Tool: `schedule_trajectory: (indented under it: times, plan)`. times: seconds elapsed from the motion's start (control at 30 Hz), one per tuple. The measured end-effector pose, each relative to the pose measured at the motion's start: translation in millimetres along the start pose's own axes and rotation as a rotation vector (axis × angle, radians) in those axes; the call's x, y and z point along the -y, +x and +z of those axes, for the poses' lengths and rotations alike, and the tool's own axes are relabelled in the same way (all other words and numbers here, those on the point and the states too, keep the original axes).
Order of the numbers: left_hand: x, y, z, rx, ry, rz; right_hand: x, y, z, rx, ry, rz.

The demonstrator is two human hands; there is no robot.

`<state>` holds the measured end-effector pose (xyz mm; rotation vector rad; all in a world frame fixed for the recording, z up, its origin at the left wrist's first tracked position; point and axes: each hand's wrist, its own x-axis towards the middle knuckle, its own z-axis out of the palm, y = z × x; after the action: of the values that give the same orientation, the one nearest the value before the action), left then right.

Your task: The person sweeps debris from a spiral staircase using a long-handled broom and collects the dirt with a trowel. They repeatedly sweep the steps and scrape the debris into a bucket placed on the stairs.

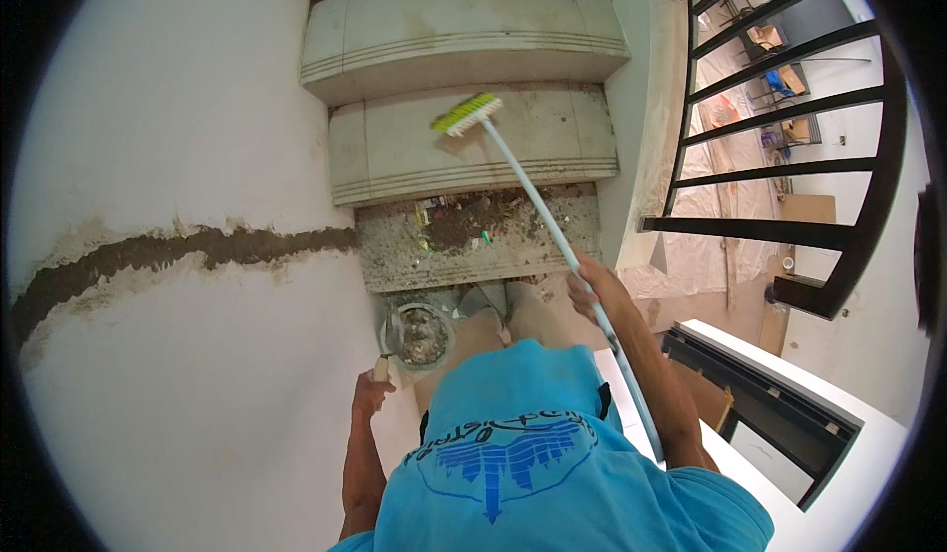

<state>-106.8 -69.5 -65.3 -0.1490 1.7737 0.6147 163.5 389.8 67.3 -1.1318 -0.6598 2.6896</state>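
My right hand (598, 289) is wrapped around the pale handle of a push broom (533, 193). The broom's yellow-green bristle head (466, 114) is tilted over the second step up, near its middle. My left hand (372, 393) grips the wooden handle of a trowel (381, 369), whose metal blade is beside a round bucket (423, 336) containing rubble. Dark dirt and debris (470, 223) lie on the lowest visible step in front of my legs, with small scraps among them.
Concrete stairs (466, 27) rise ahead. On the left, a white wall (170, 123) has a rough dark plaster strip (244, 247). A black metal railing (747, 226) borders the right side, above a lower floor with sheeting (688, 263) and chairs. A white ledge (784, 374) lies at the lower right.
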Motion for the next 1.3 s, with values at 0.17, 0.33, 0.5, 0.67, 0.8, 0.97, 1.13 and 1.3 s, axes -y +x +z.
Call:
schedule_trajectory:
  times: [0.17,0.33,0.5,0.67,0.8,0.97,1.13,1.3]
  plan:
    - [-57.8,-13.6,-12.0,-0.059,-0.003,0.123,25.5,99.9,-28.8,0.039,-0.013,0.025]
    - [-31.1,-13.8,-32.6,-0.087,-0.071,0.136,33.6,89.1,-56.5,-0.056,0.036,-0.006]
    - [-25.0,-20.3,-9.8,-0.084,0.103,-0.076,49.1,53.4,-102.1,-0.236,0.203,-0.119]
    - [-11.6,-18.9,3.0,-0.003,0.05,-0.042,12.0,-11.7,-134.5,-0.234,0.129,-0.142]
    - [-7.2,-16.0,13.2,-0.019,0.033,-0.035,-30.1,-107.4,-99.6,-0.331,0.119,-0.117]
    - [-25.0,-12.4,19.7,0.063,0.08,-0.015,-30.4,-145.3,-51.2,-0.4,0.096,-0.079]
    - [-55.5,12.7,8.8,0.02,0.174,0.03,1.9,-78.6,-68.9,-0.288,-0.047,-0.19]
    - [-90.8,18.7,-12.7,0.045,0.108,0.205,65.8,13.2,-111.5,-0.283,-0.072,-0.163]
